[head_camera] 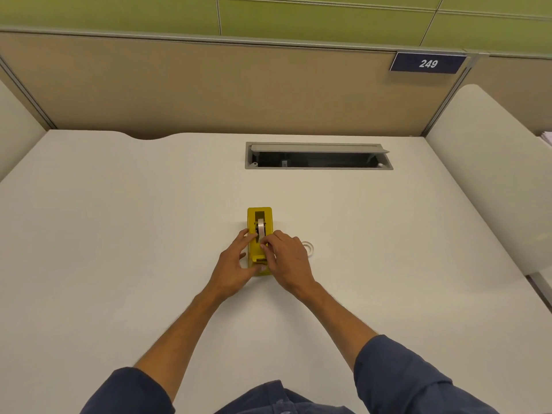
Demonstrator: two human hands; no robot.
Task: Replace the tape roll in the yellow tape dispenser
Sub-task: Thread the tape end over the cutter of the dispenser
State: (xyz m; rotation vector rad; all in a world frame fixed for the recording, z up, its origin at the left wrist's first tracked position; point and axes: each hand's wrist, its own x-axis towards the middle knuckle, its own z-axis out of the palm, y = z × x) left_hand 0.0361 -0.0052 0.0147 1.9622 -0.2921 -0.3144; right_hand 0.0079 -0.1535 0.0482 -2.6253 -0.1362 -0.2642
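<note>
The yellow tape dispenser (pixel 259 215) stands on the white desk, its long axis pointing away from me. A pale tape roll (pixel 261 226) sits upright in its slot. My left hand (pixel 236 264) grips the dispenser's left side and near end, thumb by the cutter. My right hand (pixel 285 258) rests over the right side, its fingertips pinched at the tape just below the roll. A second white tape roll (pixel 309 248) lies flat on the desk right behind my right hand, partly hidden by it.
An open grey cable tray (pixel 318 156) is set into the desk (pixel 119 234) at the back. A beige partition rises behind it, with a "249" sign (pixel 427 63) at the upper right. White side panels (pixel 490 174) flank the desk.
</note>
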